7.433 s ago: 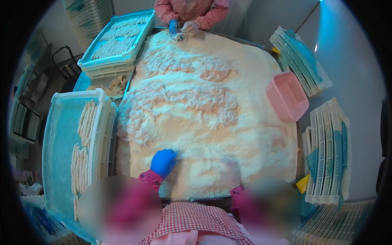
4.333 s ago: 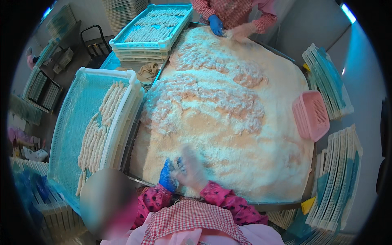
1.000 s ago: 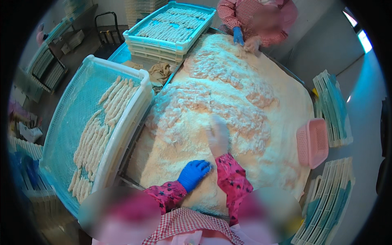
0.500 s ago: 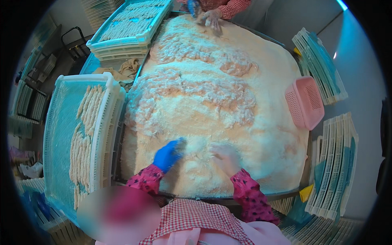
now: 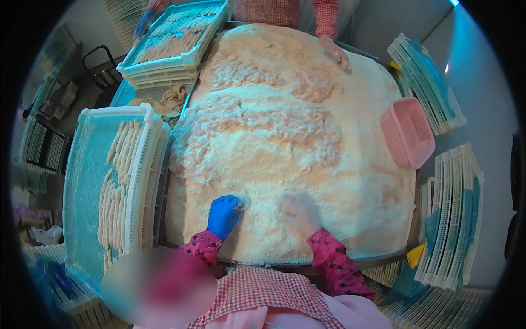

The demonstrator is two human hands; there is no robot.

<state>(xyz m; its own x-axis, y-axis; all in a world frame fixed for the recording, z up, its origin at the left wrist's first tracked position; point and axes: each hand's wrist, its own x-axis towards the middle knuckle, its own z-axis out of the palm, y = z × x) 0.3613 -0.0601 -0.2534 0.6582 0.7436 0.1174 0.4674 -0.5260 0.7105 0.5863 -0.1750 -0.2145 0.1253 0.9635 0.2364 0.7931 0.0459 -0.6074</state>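
Note:
My left hand (image 5: 223, 215), in a blue glove, rests low over the pale crumbs near the table's front edge. Its fingers are curled in, and whatever they hold is hidden. To its right, my right hand (image 5: 299, 213) wears a pale, crumb-dusted glove. Its fingers look bent over but are smeared by motion. Between and around both hands lies a thick layer of pale crumbs (image 5: 262, 205). Beyond them, pinkish raw meat pieces (image 5: 274, 123) form a wide wet-looking band, partly dusted with crumbs.
At left stands a stacked white-rimmed tray (image 5: 148, 186) with rows of coated strips (image 5: 112, 214). Another filled tray (image 5: 183, 63) is at the far left, beside a cloth (image 5: 174, 97). A pink basket (image 5: 408, 134) sits right. A co-worker's hand (image 5: 334, 52) rests on the far crumbs.
My left hand's fingers have curled in; my right hand has shifted slightly. Across the table, the co-worker's blue-gloved hand went left to the far tray, while the other moved right.

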